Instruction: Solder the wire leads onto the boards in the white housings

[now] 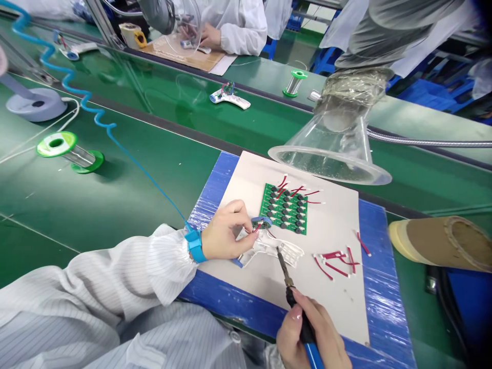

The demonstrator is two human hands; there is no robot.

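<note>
My left hand (225,230) is closed in a pinch on a small blue part with red wires (260,223), resting on a white plastic housing (269,251). My right hand (311,333) grips a soldering iron (286,274) like a pen, its tip pointing at the housing just right of the blue part. A green circuit board panel (285,208) with rows of black components lies just beyond. Loose red wires (336,261) are scattered to the right. All of this sits on a white work mat (334,225) taped in blue.
A clear fume-extraction funnel (334,148) hangs over the mat's far edge. A solder spool (69,151) lies at left, with a coiled blue cord (77,92) running to my wrist strap (195,245). A cardboard tube (438,242) lies right. Another person works across the green belt (230,28).
</note>
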